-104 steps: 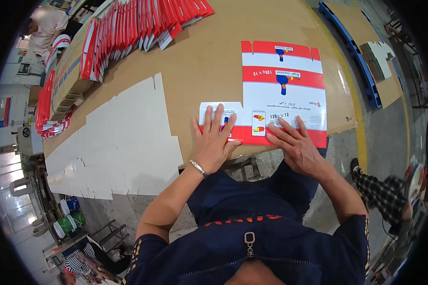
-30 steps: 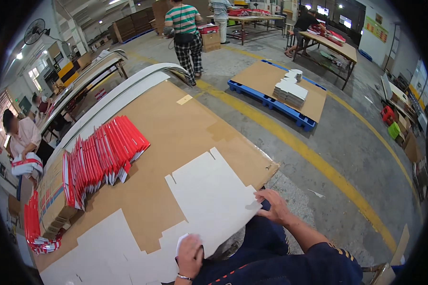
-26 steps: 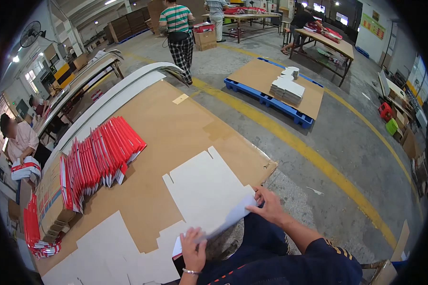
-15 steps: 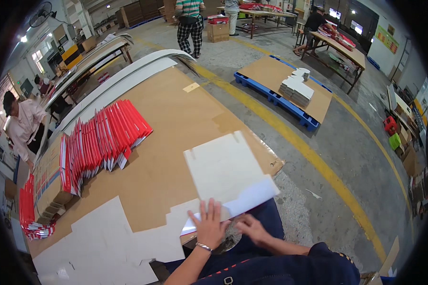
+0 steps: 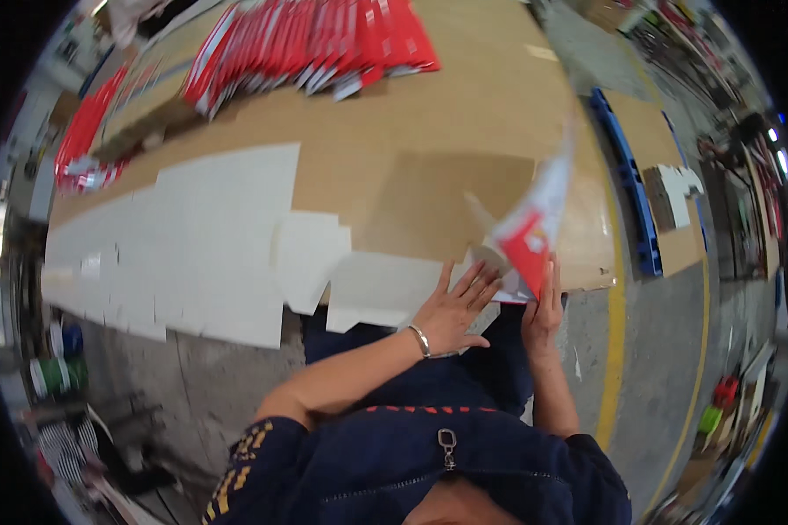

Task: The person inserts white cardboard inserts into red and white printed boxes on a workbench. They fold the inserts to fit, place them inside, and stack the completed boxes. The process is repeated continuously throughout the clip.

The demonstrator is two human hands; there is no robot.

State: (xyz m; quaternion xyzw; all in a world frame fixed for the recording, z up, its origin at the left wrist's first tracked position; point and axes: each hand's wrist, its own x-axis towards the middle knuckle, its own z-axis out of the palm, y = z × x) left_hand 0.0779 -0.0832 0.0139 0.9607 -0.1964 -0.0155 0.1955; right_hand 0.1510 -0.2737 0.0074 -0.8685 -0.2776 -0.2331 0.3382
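A printed red-and-white cardboard sheet (image 5: pixel 527 241) stands tilted up at the table's near right edge, blurred by motion. My right hand (image 5: pixel 545 311) grips its lower right side, fingers pointing up along it. Just left of that sheet, my left hand (image 5: pixel 455 306) presses down with its fingers spread, holding nothing. It touches the edge of a pale cardboard piece (image 5: pixel 381 284) lying along the near edge. Flat greyish-white cardboard blanks (image 5: pixel 219 236) overlap to the left of it.
A row of red folded packages (image 5: pixel 324 44) lies at the far side of the brown-topped table (image 5: pixel 368 122). More red packages (image 5: pixel 87 131) lie at the far left. To the right, a blue pallet (image 5: pixel 626 175) on the floor bears stacked white cardboard (image 5: pixel 671 197).
The view has tilted down and shifted. The sheet, lying flat with its pale side up, is now raised, showing its red printed side. My right hand has moved up onto it.
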